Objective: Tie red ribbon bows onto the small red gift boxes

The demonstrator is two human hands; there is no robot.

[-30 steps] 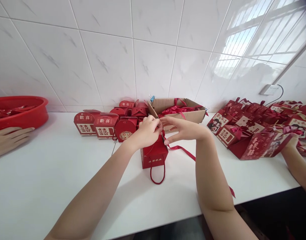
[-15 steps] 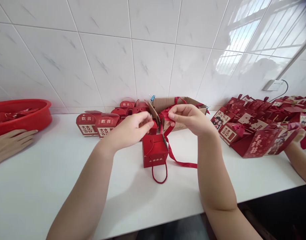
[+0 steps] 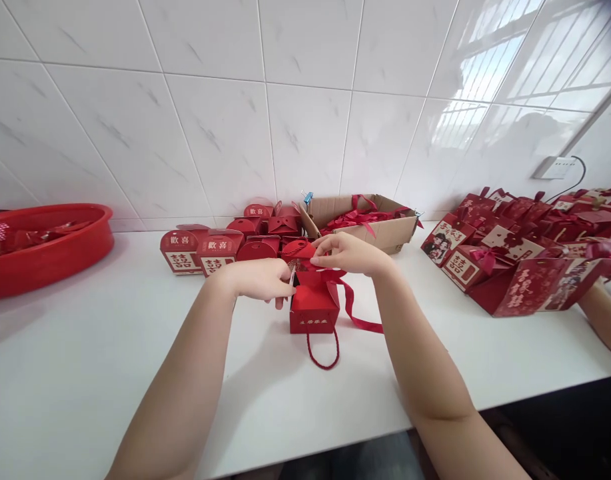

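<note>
A small red gift box (image 3: 314,310) with a twisted cord handle (image 3: 323,365) stands on the white table in front of me, its top partly open. My left hand (image 3: 268,280) is closed on the flap at the box's left side, where a pale edge shows by the fingertips. Over the back of the box, my right hand (image 3: 350,253) has thumb and fingers pinched together at a red ribbon (image 3: 354,313), which trails down to the right behind my forearm. Exactly where the fingers meet the ribbon is partly hidden.
Several red gift boxes (image 3: 218,250) stand behind to the left. A cardboard box (image 3: 400,233) of red ribbons is against the tiled wall. At left is a red basin (image 3: 80,250); at right, many decorated boxes (image 3: 515,280) and another person's arm (image 3: 602,320).
Both hands have come down onto the box, and its top has opened. My left hand has taken hold of the left flap. The other person's hand at the left has left the table.
</note>
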